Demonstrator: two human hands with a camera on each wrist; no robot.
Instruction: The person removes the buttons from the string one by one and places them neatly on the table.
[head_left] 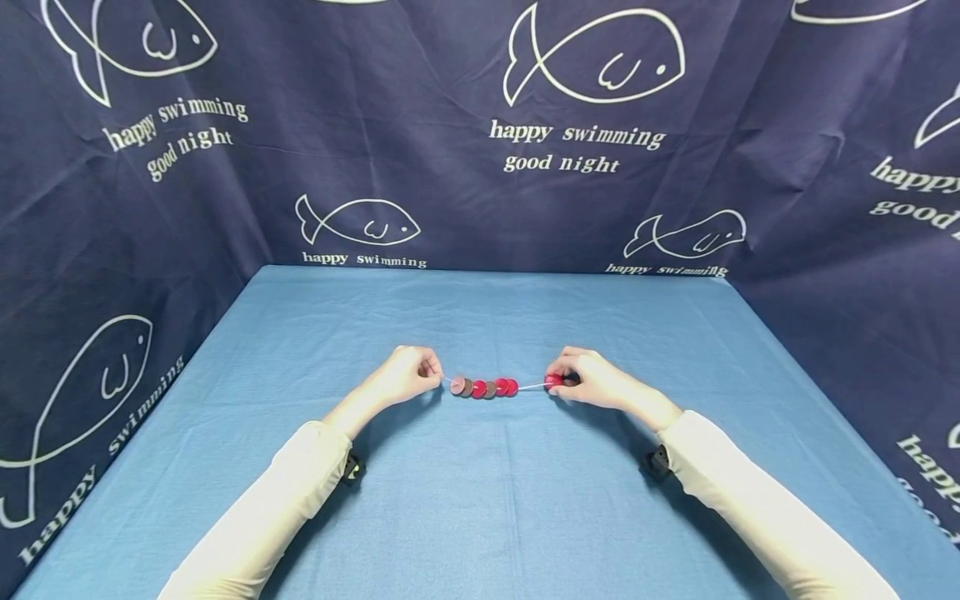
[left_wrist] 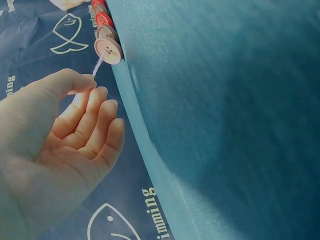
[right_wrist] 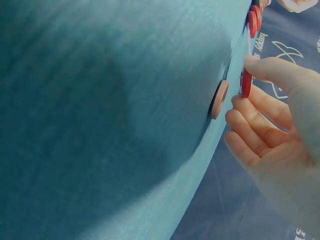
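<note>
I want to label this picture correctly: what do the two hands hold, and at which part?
The left hand pinches the free end of the white thread beside the row of buttons. The right hand pinches a red button at the thread's other end.

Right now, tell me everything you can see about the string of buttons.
The string of buttons is a thin pale thread running through a short row of round, flat buttons, some red, some brown and one pinkish. The left wrist view shows holes in the end button. It lies stretched straight on the blue table. The left hand pinches one thread end; the right hand holds the other end with a red button.
</note>
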